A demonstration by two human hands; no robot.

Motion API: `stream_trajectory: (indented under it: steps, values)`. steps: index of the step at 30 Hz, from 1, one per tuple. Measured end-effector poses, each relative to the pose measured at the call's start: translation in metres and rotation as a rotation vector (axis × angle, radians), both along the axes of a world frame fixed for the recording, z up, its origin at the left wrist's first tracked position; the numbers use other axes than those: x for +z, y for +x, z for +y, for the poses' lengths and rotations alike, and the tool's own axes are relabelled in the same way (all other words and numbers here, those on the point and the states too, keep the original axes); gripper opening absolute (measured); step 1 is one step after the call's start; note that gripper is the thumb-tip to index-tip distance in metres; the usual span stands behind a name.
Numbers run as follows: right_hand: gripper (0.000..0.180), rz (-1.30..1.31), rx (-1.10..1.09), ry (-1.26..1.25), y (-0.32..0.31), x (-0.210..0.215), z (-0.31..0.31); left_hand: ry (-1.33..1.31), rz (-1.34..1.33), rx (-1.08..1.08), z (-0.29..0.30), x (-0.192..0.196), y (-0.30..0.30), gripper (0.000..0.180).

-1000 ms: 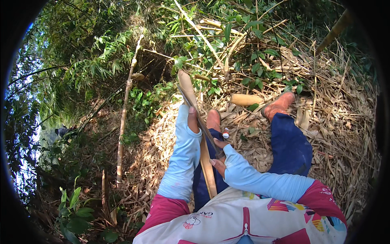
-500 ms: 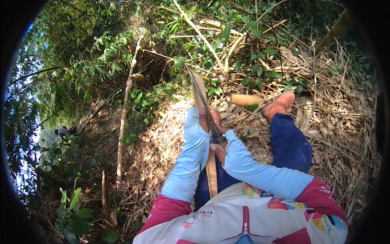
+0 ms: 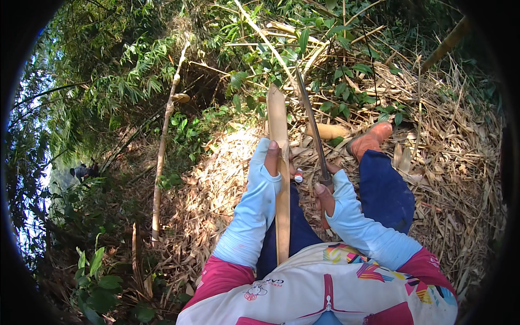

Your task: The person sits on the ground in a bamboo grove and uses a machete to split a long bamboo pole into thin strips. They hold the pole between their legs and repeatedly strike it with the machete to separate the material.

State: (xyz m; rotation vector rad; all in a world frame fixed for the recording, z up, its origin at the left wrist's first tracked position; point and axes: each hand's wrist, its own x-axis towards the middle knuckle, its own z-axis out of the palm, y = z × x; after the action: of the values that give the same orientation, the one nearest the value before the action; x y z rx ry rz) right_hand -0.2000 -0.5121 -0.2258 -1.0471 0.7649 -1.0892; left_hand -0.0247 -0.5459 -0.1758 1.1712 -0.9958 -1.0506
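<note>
My left hand (image 3: 272, 159) is closed round a long, pale split-bamboo slat (image 3: 278, 116). The slat stands up in front of me, its pointed end away from me and its lower end against my shirt. In my right hand (image 3: 325, 199) is the handle of a machete (image 3: 310, 115). Its long, narrow dark blade points away, slightly to the left, and is apart from the slat on its right side. A small white and red thing (image 3: 298, 175) shows beside my left fingers; I cannot make out its kind.
Dry bamboo leaves (image 3: 439, 162) cover the ground. A cut bamboo piece (image 3: 329, 132) lies near my orange boot (image 3: 370, 141). A thin pole (image 3: 164, 135) stretches along the left. Green plants (image 3: 100, 292) grow lower left, and a dark shape (image 3: 84, 172) sits farther left.
My right hand has drawn the machete to the right, away from the slat it lay across. The slat has turned its broad face more toward me, its tip shifted slightly right.
</note>
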Motion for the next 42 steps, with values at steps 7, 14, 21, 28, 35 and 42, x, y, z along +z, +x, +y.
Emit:
stream_trajectory:
  steps: [7,14,21,28,35,42]
  values:
    - [0.058,0.123,-0.065,-0.061,-0.019,-0.033,-0.004,0.031,0.220,-0.167,0.003,0.015,0.020,0.041]
    - [0.054,0.298,-0.079,-0.240,-0.030,-0.041,0.001,0.106,0.200,-0.206,0.009,0.049,0.032,0.041]
    - [0.055,0.272,0.004,-0.160,-0.031,-0.040,0.008,0.069,0.239,-0.245,0.012,0.058,0.037,0.040]
    - [0.057,0.131,0.047,-0.148,-0.031,-0.032,0.013,0.019,0.338,-0.242,0.015,0.070,0.033,0.041]
    - [0.058,0.250,0.000,-0.145,-0.039,-0.054,0.020,-0.133,0.193,-0.213,0.013,0.083,0.039,0.043]
    - [0.061,0.275,0.006,-0.196,-0.049,-0.053,0.026,-0.158,0.222,-0.219,0.009,0.086,0.058,0.044]
